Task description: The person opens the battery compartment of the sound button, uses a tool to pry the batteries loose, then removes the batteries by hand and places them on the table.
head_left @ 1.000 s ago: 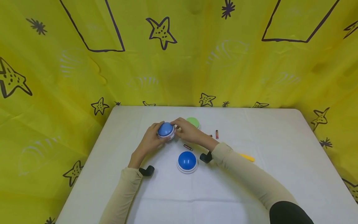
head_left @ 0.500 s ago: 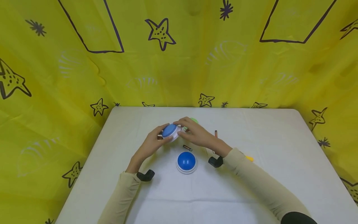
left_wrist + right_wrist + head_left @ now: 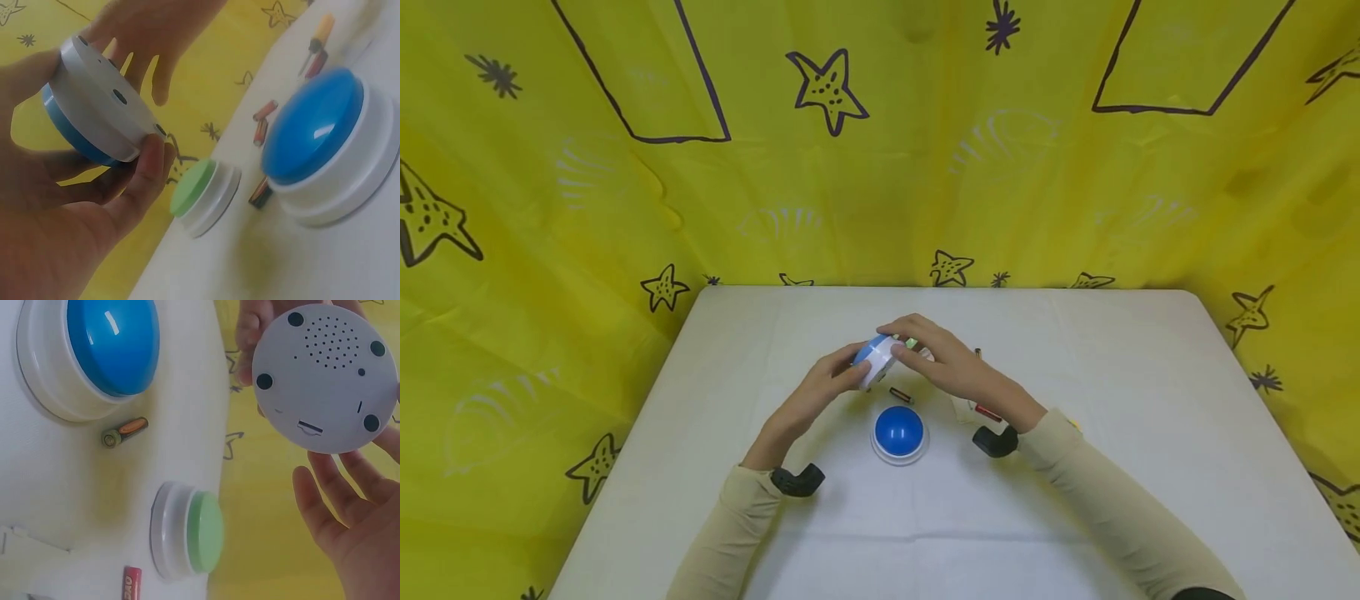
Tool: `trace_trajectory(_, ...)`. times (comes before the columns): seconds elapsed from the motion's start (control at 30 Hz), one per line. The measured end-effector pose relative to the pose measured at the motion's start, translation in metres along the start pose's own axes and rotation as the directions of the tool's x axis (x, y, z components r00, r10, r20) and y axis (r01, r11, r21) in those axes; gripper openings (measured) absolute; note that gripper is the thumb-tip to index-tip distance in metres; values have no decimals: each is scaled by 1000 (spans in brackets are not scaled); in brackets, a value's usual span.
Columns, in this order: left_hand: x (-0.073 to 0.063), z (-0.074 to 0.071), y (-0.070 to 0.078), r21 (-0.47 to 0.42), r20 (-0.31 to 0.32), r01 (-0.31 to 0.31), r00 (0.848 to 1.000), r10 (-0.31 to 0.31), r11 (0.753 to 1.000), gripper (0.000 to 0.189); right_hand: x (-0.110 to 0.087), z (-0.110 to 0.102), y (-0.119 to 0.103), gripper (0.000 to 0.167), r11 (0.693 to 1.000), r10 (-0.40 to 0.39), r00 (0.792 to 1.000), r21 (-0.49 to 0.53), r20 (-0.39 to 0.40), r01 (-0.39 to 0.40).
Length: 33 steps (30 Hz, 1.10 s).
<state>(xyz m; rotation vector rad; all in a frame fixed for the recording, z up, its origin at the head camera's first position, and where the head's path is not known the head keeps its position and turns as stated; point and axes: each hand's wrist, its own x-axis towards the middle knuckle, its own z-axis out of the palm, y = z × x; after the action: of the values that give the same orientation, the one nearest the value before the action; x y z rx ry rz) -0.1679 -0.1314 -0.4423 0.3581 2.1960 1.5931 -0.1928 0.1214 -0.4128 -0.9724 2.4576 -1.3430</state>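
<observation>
My left hand (image 3: 822,390) grips a blue-and-white push button (image 3: 877,363) above the table, thumb and fingers around its rim. My right hand (image 3: 946,360) holds the opposite edge with its thumb and fingertips; its other fingers stand off the button. The right wrist view shows the held button's round white underside (image 3: 325,375), with speaker holes, dark round feet and a small slotted cover. Its blue dome is tilted away and partly hidden by the left fingers. A second blue push button (image 3: 899,432) stands upright on the table below the hands.
Behind the hands stands a green push button (image 3: 205,531). A dark battery (image 3: 902,395) lies beyond the blue button, and a red battery (image 3: 988,412) lies by the right wrist. A white plastic piece (image 3: 34,547) and a yellow-handled screwdriver (image 3: 322,32) are also on the table (image 3: 760,333).
The held push button has tipped over from dome up to nearly on its side and shifted slightly right. Both hands have turned with it, and the right forearm has moved right.
</observation>
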Motion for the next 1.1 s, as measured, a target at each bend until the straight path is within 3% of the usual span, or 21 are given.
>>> trace_trajectory(0.23,2,10,-2,-152,136,-18,990,39,988,67,-12,-5,8,38,999,31,999,20,-11,-31)
trace_trajectory(0.53,6,30,-11,-360,263,22,962,79,933,59,-30,-16,13,33,995,93,995,51,-23,-91)
trace_trajectory(0.7,7,38,-14,-429,294,46,952,91,902,65,-41,-22,18,31,992,122,992,34,-27,-121)
trace_trajectory(0.9,6,44,-11,-490,304,92,950,70,867,65,-56,-25,29,27,988,154,987,9,-46,-154)
trace_trajectory(1.1,6,49,-8,-586,318,172,948,30,792,60,-74,-27,37,28,982,185,981,-26,-58,-187)
